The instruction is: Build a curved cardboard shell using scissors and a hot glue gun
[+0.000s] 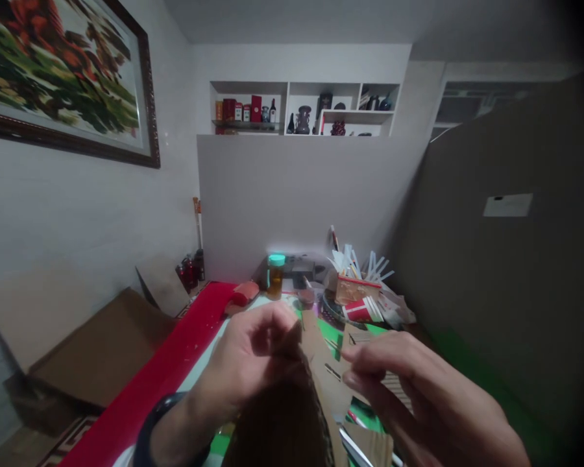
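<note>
My left hand (255, 347) is closed on the upper edge of a brown cardboard piece (282, 421), which stands tilted towards me with a rough, torn edge. To its right my right hand (409, 383) has its thumb and forefinger near each other; whether something small is between them is hard to tell. More cardboard (326, 373) with a slot cut in it lies behind and between the hands. Below my right hand, the silver blades of a tool (354, 447) show near the bottom edge.
Behind the hands stand a bottle with a turquoise lid (275, 275), a box of white strips (357, 288) and red-and-white paper cups (364, 310). A red cloth (175, 366) runs along the left. A large grey panel (486, 272) rises on the right.
</note>
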`<state>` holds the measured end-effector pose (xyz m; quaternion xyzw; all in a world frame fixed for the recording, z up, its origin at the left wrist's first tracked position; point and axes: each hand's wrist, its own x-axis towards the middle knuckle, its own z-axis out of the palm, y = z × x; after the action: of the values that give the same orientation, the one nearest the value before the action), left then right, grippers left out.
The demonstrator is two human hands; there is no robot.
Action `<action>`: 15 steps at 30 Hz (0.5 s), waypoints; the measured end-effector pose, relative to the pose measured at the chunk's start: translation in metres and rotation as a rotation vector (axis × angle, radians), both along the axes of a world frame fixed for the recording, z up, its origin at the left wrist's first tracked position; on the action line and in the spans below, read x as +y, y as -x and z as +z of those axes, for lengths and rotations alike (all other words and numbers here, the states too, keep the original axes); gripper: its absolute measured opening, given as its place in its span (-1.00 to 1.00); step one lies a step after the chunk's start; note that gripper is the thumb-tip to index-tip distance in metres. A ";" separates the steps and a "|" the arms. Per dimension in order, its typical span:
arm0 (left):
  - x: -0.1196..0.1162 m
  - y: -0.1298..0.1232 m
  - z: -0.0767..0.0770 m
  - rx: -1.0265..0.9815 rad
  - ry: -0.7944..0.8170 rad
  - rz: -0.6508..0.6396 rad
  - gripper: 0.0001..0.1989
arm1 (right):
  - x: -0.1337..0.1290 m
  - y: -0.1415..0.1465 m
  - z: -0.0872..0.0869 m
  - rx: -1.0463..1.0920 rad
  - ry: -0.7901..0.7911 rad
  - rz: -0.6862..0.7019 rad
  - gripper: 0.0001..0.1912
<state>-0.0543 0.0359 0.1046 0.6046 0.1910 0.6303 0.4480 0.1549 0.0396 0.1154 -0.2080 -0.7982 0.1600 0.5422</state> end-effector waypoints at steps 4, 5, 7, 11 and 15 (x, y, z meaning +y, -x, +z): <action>-0.007 -0.001 0.006 -0.008 -0.103 0.154 -0.85 | 0.005 -0.010 0.000 -0.008 0.127 0.203 -0.82; -0.008 -0.001 0.007 0.008 -0.136 0.159 -0.89 | 0.006 -0.011 -0.001 -0.018 0.158 0.233 -0.80; -0.008 -0.002 0.007 0.020 -0.197 0.120 -0.96 | 0.009 -0.011 -0.003 -0.032 0.176 0.280 -0.76; -0.005 -0.005 0.004 -0.090 -0.244 -0.091 -0.91 | 0.007 -0.004 -0.005 0.011 0.093 0.284 -0.61; -0.010 -0.008 0.011 -0.098 -0.112 -0.159 -0.80 | -0.005 0.004 0.002 0.023 0.045 0.099 -0.69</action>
<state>-0.0468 0.0257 0.1159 0.6104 0.0844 0.6313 0.4710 0.1509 0.0349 0.1177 -0.1786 -0.7975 0.2071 0.5378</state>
